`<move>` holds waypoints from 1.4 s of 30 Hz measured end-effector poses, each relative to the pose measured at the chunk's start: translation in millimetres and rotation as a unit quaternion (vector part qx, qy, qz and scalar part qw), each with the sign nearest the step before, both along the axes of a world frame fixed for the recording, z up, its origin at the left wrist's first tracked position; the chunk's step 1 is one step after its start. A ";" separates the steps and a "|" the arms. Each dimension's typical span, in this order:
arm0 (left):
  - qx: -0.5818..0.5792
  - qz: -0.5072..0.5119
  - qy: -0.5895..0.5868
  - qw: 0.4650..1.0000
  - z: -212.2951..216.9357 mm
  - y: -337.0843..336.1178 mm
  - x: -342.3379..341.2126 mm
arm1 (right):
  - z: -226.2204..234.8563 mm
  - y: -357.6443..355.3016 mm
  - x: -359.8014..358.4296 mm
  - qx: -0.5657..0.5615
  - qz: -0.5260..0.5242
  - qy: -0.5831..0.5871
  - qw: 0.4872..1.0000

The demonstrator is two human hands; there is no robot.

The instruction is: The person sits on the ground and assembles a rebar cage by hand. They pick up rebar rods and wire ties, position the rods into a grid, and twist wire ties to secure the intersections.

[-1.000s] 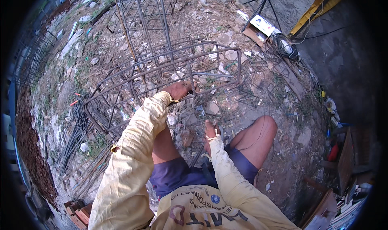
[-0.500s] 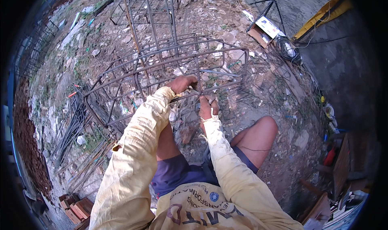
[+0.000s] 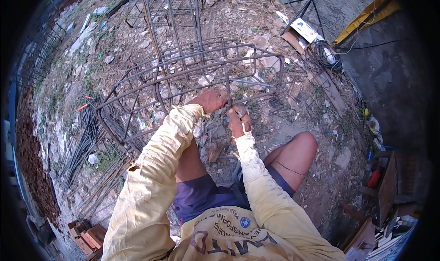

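Note:
A rusty steel rebar cage (image 3: 183, 73) stands in front of me, made of long bars and bent rectangular stirrups. My left hand (image 3: 211, 100) is closed at its near lower bar, fingers against an upright stirrup leg (image 3: 227, 80); what the fingertips grip is hidden. Just right of and below that joint, my right hand (image 3: 240, 120) makes a fist with the thumb side up. Something small and greyish shows at its fingers, too unclear to name. Both hands are close together, on either side of the stirrup leg.
Tall upright bars (image 3: 174, 22) rise from the cage. Loose rods and wire (image 3: 87, 132) lie at left, bricks (image 3: 87, 238) at lower left. An open carton (image 3: 302, 31), black cable coil (image 3: 326, 57) and tripod (image 3: 309, 4) are at far right. Stones and rubble cover the ground.
My left hand has turned and now lies flatter and slightly lower beside the stirrup leg. My right hand has shifted slightly right and down. The whole view has moved a little.

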State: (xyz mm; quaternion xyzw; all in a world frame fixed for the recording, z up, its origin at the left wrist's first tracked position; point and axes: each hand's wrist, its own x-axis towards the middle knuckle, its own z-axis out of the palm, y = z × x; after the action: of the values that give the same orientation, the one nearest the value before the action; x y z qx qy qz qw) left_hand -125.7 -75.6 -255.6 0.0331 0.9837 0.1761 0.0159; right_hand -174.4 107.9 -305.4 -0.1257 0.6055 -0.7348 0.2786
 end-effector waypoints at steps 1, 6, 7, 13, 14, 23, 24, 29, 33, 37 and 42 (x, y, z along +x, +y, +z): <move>-0.033 0.003 -0.001 0.999 -10.5 -5.1 2.6 | -1.4 -2.1 6.0 -0.002 -0.001 0.008 1.000; -0.034 0.030 -0.059 0.997 11.6 11.0 1.2 | 9.1 2.4 18.5 0.033 -0.031 0.006 0.999; -0.030 0.032 -0.073 0.996 14.3 12.2 1.0 | 19.8 1.5 21.8 0.051 -0.032 -0.008 0.998; 0.005 0.034 -0.027 0.999 9.6 8.8 3.8 | 73.9 2.0 20.6 0.126 0.039 -0.060 0.989; -0.006 0.019 -0.048 0.999 10.8 9.0 1.2 | 80.0 5.0 19.0 0.124 0.052 -0.058 0.989; 0.081 -0.089 0.074 0.990 -6.4 -7.8 -4.3 | 53.1 17.3 13.0 0.176 -0.001 0.232 0.957; 0.108 -0.097 0.078 0.986 -6.6 -11.6 -5.2 | 48.3 16.2 15.3 0.174 -0.031 0.240 0.954; 0.292 -0.105 -0.002 0.951 12.3 -27.3 -2.1 | 33.9 12.4 13.1 0.137 -0.033 0.240 0.960; 0.533 0.057 -0.145 0.832 32.8 -9.0 -0.2 | 29.4 18.3 -10.4 0.136 0.051 0.202 0.969; 0.567 0.099 -0.169 0.800 49.8 2.7 9.3 | 36.8 18.4 -24.9 0.101 0.120 0.172 0.973; 0.533 0.113 -0.147 0.826 35.8 4.2 5.8 | 15.0 15.8 -30.3 0.042 0.145 0.015 0.988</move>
State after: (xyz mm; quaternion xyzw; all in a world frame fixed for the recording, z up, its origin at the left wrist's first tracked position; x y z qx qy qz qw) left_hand -120.0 -71.4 -219.8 -0.1011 0.7198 0.6761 0.1207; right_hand -204.7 123.6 -290.4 -0.2114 0.6154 -0.6588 0.3776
